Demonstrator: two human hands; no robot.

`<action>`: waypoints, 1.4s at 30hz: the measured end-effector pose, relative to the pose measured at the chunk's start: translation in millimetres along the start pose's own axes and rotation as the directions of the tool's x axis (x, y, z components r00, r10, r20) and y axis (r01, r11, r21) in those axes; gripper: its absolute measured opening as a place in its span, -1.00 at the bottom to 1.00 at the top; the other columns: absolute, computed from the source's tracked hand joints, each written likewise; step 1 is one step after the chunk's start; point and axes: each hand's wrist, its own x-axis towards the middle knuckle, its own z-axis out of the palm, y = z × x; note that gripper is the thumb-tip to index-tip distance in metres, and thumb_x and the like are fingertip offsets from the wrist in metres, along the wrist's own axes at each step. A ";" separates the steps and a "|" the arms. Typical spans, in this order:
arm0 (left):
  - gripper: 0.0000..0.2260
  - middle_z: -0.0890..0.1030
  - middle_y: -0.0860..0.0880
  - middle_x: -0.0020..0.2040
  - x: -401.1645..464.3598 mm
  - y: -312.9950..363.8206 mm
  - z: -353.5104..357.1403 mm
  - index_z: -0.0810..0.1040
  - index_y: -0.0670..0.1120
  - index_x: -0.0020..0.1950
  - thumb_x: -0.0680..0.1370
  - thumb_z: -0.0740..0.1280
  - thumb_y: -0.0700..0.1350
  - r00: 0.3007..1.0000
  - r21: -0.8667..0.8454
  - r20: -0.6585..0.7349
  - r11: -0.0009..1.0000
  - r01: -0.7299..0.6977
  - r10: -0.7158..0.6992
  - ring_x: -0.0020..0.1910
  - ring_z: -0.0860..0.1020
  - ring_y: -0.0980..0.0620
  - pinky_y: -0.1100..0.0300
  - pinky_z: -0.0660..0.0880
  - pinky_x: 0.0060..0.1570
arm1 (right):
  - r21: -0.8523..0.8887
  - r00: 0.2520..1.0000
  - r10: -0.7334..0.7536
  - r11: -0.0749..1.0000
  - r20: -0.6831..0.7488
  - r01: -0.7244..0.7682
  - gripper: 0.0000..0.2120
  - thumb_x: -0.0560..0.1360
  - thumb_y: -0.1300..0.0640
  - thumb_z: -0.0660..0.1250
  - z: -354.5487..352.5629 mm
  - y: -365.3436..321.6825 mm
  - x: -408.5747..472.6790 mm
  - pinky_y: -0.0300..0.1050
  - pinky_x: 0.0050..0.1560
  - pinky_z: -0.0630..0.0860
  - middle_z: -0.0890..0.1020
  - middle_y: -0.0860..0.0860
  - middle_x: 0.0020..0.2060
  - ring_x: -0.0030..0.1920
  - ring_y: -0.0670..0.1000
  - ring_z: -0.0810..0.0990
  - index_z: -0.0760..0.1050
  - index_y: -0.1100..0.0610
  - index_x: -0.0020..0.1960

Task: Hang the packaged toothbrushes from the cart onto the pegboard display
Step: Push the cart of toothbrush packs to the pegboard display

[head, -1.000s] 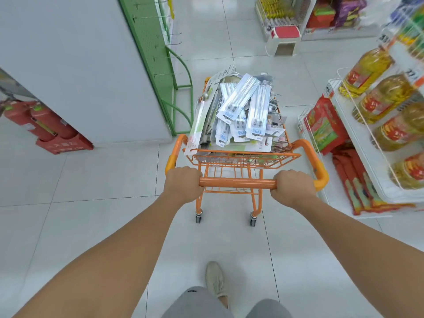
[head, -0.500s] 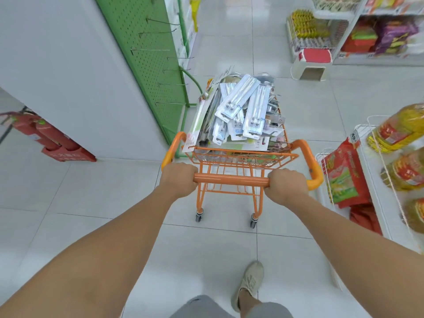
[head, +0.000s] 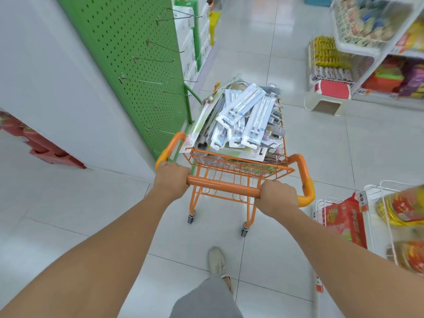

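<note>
Gripping the cart handle [head: 223,186] with both hands [head: 171,179], [head: 277,196]; toothbrush packs [head: 243,115] piled lengthwise just ahead, pegboard [head: 137,56] off to the left, so left hand's nearer.

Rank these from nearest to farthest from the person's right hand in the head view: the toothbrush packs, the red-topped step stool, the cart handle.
1. cart handle, held in the right hand
2. toothbrush packs, ahead in the cart basket
3. red-topped step stool, far ahead on the floor, right
</note>
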 end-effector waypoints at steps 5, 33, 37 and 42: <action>-0.90 0.58 0.07 -0.23 66.9 6.9 -21.5 0.50 0.07 -0.17 0.53 0.28 -0.09 1.000 -0.060 0.019 0.998 0.020 -0.019 -0.07 0.55 -0.04 0.03 0.31 0.18 | -0.001 0.999 0.005 1.000 0.037 -0.005 -0.84 0.49 -0.04 0.27 -30.8 20.4 65.2 -0.12 -0.30 0.39 0.53 -0.05 -0.29 -0.33 -0.03 0.49 0.42 0.03 -0.18; -0.82 0.48 0.11 -0.24 402.6 51.0 -113.7 0.52 0.08 -0.24 0.56 0.39 -0.04 0.968 -0.157 0.049 0.955 0.251 -0.246 -0.04 0.39 0.01 0.04 0.27 0.32 | 0.149 0.946 -0.309 0.945 0.101 0.293 -0.76 0.48 -0.13 0.30 -150.1 119.6 412.5 -0.11 -0.29 0.58 0.61 -0.06 -0.36 -0.32 -0.03 0.60 0.55 -0.01 -0.24; -0.81 0.45 0.12 -0.28 443.2 36.4 -122.6 0.52 0.08 -0.27 0.53 0.40 0.04 0.974 -0.173 0.033 0.958 0.227 -0.225 -0.05 0.41 0.01 0.02 0.26 0.33 | 0.186 0.928 -0.334 0.935 0.163 0.304 -0.74 0.50 -0.18 0.32 -165.6 115.9 454.7 -0.10 -0.26 0.58 0.62 -0.04 -0.31 -0.27 0.00 0.61 0.57 -0.01 -0.20; -0.77 0.44 0.11 -0.31 485.5 16.4 -140.1 0.39 0.07 -0.37 0.44 0.36 0.01 0.987 -0.237 0.030 0.958 0.162 -0.159 -0.08 0.42 0.00 0.01 0.27 0.29 | 0.240 0.917 -0.350 0.923 0.191 0.302 -0.63 0.48 -0.30 0.34 -186.1 109.3 502.9 -0.07 -0.26 0.56 0.61 -0.03 -0.34 -0.29 -0.01 0.59 0.56 0.00 -0.24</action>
